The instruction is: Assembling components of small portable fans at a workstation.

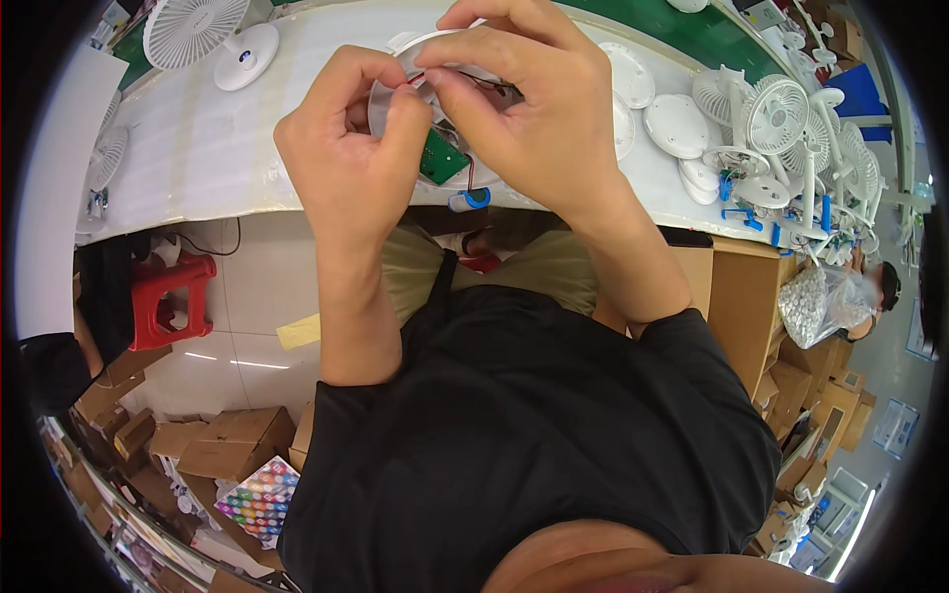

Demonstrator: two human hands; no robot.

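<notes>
Both hands at one red wire, green board just below

Clock directions run from the green board (444,159), with twelve pointing away from the wearer.

Nearest is the wearer's black shirt (534,415). One blue battery (470,200) sits at five, by the table's near edge, joined to the single board by a red lead (471,177). The board shows between the hands, against a white casing (380,111) that they largely cover.

The left hand (358,148) is curled, thumb and forefinger almost meeting at the red wire (417,78); I cannot tell whether they grip it or the casing. The right hand (544,109) arches over the casing, thumb and forefinger pinched around that wire, its other fingers bent and raised. It blocks the view of much of the casing.

On the white table (267,138), at three, lie at least four round plates (676,126), some overlapping. Beyond them, also at three, crowd at least four white fans (778,114), with blue pieces (825,212) among them. At ten stands one more fan (196,32), and another is partly cut off by the rim at nine.

Off the table, a sheet of yellow paper (300,333) lies at seven and one red stool (170,301) stands at eight. Further out are several cartons (235,443) at seven, and one clear bag (806,304) of small white parts at four, a person just beside it.
</notes>
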